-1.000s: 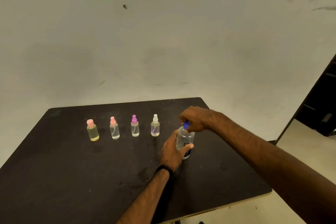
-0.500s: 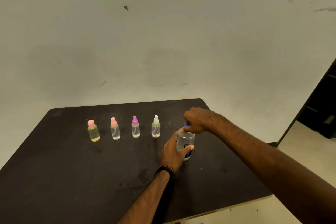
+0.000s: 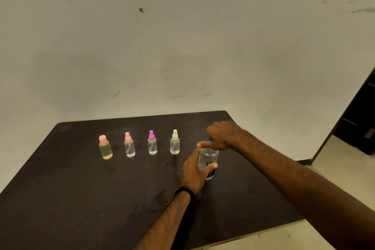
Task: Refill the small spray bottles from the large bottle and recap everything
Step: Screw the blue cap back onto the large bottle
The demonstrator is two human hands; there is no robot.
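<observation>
Surface: a dark, matte surface (image 3: 60,199) with rounded far corners, scuffed and smudged near its middle; a pale edge showed along its near right side.
Room: a plain off-white wall (image 3: 182,46) with scattered marks stood behind; at far right was a dark opening (image 3: 361,119) above pale floor (image 3: 334,160).
Small bottles: four stood upright in a row, apart from one another, on the far left half of the surface.
First bottle: a yellow bottle (image 3: 105,149), clear plastic, round-shouldered, holding yellowish liquid under a flat pink cap.
Second bottle: a pink-topped bottle (image 3: 129,148), clear, with a pink spray head and a thin tube inside.
Third bottle: a purple-topped bottle (image 3: 152,145), clear, with a magenta spray head.
Fourth bottle: a white-topped bottle (image 3: 175,144), clear, with a white spray head and a purplish trace low inside.
Left hand: the left hand (image 3: 194,170), a black band at the wrist, had its fingers and thumb wrapped round the large bottle's body.
Large bottle: the large bottle (image 3: 209,159) stood upright just right of the row, clear and cylindrical, with dark printing.
Blue cap: the blue cap (image 3: 209,139) was only partly seen.
Right hand: the right hand (image 3: 221,135) curled over the bottle's top, fingers apparently gripping the cap, thumb stretched leftward.
</observation>
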